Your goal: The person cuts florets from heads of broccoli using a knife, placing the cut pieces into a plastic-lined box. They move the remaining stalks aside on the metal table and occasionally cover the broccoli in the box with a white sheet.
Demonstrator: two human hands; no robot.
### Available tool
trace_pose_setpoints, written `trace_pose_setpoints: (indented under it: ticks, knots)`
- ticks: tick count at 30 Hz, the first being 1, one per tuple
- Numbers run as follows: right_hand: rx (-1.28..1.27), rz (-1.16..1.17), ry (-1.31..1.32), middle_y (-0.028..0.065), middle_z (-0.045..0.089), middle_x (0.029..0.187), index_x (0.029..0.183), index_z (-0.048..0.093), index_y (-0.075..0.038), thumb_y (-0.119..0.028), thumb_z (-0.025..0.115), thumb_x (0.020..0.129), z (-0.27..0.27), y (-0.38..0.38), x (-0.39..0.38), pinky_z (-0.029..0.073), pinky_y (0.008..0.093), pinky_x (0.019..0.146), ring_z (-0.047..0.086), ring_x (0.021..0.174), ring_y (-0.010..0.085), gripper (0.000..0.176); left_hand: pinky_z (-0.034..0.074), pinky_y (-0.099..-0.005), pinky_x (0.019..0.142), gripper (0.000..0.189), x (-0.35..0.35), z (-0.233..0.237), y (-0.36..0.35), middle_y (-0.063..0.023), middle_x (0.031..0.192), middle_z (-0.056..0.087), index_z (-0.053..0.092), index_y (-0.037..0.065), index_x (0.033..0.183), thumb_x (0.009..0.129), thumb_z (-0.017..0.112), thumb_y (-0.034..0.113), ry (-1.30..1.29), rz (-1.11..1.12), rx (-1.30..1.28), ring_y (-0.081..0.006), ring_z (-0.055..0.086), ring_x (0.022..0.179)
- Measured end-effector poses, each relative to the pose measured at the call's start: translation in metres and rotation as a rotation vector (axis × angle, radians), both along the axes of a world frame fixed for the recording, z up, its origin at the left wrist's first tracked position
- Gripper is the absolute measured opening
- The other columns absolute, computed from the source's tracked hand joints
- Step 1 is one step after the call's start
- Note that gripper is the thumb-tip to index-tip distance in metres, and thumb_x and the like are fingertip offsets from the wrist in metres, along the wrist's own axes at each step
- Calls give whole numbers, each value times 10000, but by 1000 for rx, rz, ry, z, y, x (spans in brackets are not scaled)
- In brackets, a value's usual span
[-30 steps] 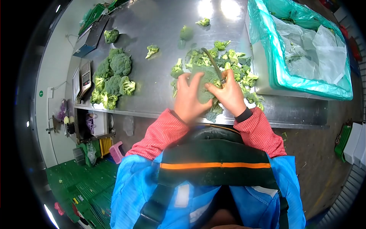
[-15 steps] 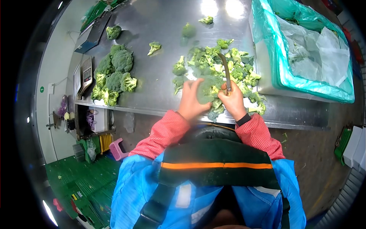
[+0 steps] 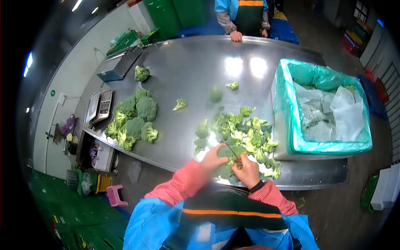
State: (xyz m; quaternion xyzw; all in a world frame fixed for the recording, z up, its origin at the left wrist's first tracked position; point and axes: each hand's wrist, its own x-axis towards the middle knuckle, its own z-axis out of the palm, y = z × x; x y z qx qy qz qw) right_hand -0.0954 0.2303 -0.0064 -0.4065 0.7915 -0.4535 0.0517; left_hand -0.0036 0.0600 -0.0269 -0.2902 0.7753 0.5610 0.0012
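My left hand [image 3: 213, 159] is wrapped round the side of a broccoli head [image 3: 231, 151], which looks blurred near the table's front edge. In my right hand [image 3: 247, 171] is a small knife [image 3: 230, 147] with a thin, curved blade. The blade slants up and left across the broccoli; whether it touches cannot be made out. Just beyond both hands lies a pile of cut broccoli florets [image 3: 249, 135]. Farther left on the table, several whole broccoli heads [image 3: 135, 110] are heaped together.
A box lined with green plastic [image 3: 291, 125] stands right of the florets on the metal table [image 3: 179, 137]. Loose broccoli pieces [image 3: 180, 104] lie mid-table. A scale [image 3: 100, 106] sits at the left edge. Across the table, another person's hand [image 3: 236, 36] rests on the rim.
The view has tilted up, bringing the table's far side and another person into sight. The knife blade has swung from pointing away to slanting left over the broccoli head.
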Motion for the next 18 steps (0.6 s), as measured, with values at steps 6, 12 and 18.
trace_pose_setpoints:
  ticks: [6, 12, 18]
  knots:
    - [-335, -182, -160, 27, 603, 755, 914, 541, -38, 25, 656, 794, 13, 18, -31, 470, 248, 463, 566, 517, 101, 179, 553, -359, 842, 605, 15, 6, -37, -93, 1181, 619, 471, 113, 1382, 810, 668, 137, 106, 367, 286, -213, 649, 991]
    - [-387, -285, -527, 39, 610, 888, 1048, 565, -7, -23, 638, 905, 23, 35, -70, 494, 268, 665, 577, 750, 102, 161, 576, -340, 804, 573, 21, 68, -63, -105, 1246, 564, 363, 137, 1435, 898, 556, 91, 419, 602, 438, -219, 629, 1047]
    - [108, -63, -192, 182, 668, 811, 1026, 642, -54, -199, 606, 961, 28, 26, -54, 490, 399, 620, 654, 701, 346, 163, 484, -315, 925, 642, 21, 77, -62, -113, 1337, 448, 367, 49, 1422, 838, 634, 71, 672, 473, 272, -197, 523, 1168]
